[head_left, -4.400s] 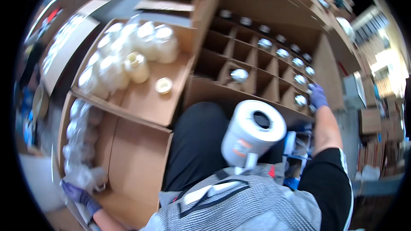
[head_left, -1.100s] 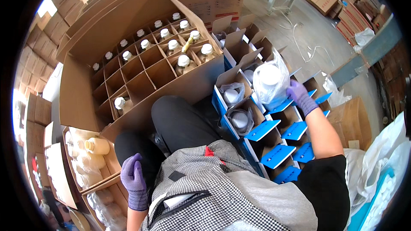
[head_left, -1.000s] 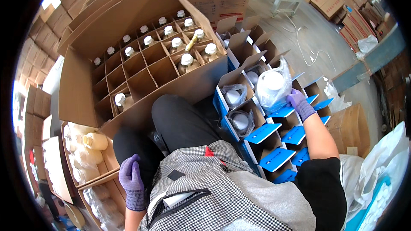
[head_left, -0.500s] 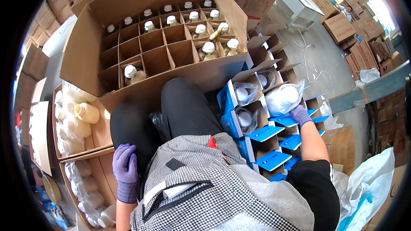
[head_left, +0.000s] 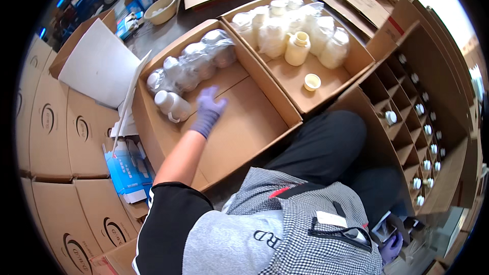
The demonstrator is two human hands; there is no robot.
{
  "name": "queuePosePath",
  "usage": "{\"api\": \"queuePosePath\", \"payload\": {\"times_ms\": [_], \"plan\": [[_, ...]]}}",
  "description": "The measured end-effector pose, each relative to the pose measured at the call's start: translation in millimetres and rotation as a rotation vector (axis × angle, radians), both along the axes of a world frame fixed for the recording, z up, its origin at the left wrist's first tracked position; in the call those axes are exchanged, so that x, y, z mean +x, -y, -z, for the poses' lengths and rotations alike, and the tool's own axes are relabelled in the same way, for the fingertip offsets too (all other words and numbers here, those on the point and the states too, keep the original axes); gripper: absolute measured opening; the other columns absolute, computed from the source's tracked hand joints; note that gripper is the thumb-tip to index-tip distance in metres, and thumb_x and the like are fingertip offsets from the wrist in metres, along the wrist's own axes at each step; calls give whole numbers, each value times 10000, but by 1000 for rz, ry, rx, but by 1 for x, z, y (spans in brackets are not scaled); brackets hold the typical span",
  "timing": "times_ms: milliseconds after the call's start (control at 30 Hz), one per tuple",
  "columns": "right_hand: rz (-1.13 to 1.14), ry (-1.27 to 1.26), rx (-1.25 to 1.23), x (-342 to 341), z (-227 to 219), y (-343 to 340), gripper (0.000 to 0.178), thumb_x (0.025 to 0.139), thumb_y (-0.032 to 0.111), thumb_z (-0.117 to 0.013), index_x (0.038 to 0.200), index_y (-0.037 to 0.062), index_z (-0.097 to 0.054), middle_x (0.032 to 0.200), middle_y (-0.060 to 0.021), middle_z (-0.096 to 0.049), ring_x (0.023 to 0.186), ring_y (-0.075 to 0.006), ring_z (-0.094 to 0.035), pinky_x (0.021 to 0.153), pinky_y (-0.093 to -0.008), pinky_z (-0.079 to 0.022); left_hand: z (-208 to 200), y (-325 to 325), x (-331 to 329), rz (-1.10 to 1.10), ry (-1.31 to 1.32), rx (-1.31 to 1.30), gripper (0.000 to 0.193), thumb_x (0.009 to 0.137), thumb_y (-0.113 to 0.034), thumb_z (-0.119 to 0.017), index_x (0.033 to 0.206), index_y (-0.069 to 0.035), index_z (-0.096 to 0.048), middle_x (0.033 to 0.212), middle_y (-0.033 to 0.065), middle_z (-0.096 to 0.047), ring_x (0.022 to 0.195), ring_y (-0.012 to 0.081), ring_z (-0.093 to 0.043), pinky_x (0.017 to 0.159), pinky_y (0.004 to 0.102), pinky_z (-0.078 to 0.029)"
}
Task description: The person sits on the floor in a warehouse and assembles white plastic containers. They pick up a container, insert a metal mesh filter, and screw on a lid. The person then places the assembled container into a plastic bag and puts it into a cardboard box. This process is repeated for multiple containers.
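My left hand (head_left: pixel 209 109), in a purple glove, is over a low cardboard box (head_left: pixel 244 117) with its fingers apart and nothing in them. Just left of it a loose white bottle (head_left: pixel 173 106) lies tilted, apart from the fingers. Behind that bottle stands a row of plastic-wrapped silvery-grey bottles (head_left: pixel 196 63). At the lower right edge my right hand (head_left: pixel 391 248), also gloved, is beside a small open carton (head_left: pixel 384 228). The apron and the picture's edge partly hide this hand, so its fingers do not show clearly.
A neighbouring box (head_left: pixel 336 94) holds plastic-wrapped cream bottles (head_left: pixel 272 38), an unwrapped cream jug (head_left: pixel 297 51) and a small cream cup (head_left: pixel 312 82). At right, a divided carton (head_left: pixel 367 99) contains white-capped bottles. Blue cartons (head_left: pixel 125 173) and stacked boxes (head_left: pixel 48 132) stand at left.
The view has swung to the left. My left hand has gone from my lap into the low box, its fingers spreading. My right hand, earlier at a plastic-wrapped white object, now shows only at the edge.
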State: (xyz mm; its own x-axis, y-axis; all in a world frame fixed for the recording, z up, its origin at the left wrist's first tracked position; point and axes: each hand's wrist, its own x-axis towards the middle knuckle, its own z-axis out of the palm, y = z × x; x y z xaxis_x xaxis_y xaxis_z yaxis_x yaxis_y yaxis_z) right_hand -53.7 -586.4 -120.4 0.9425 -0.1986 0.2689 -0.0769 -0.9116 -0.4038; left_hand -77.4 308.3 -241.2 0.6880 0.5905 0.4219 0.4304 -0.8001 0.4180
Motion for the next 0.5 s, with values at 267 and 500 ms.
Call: {"api": "queuePosePath", "payload": {"times_ms": [267,500], "plan": [[-321,-113,-91,100,-70,-145,326,988,91,-601,1288,-36,-623,1275,-175,-642,1190,-298,-606,1047,-390,-462,54,-234,-132,-773,-352,-163,720,739,-469,-802,1319,-103,-583,1313,203,-563,1202,386,-576,1058,467,-461],[-434,-138,-235,77,-84,-204,325,964,80,-609,1275,-10,-629,1275,-183,-634,1191,-331,-599,1055,-411,-454,30,-156,-129,-928,-311,-250,625,700,-393,-855,1210,-133,-604,1301,149,-592,1191,383,-600,1016,481,-501]]}}
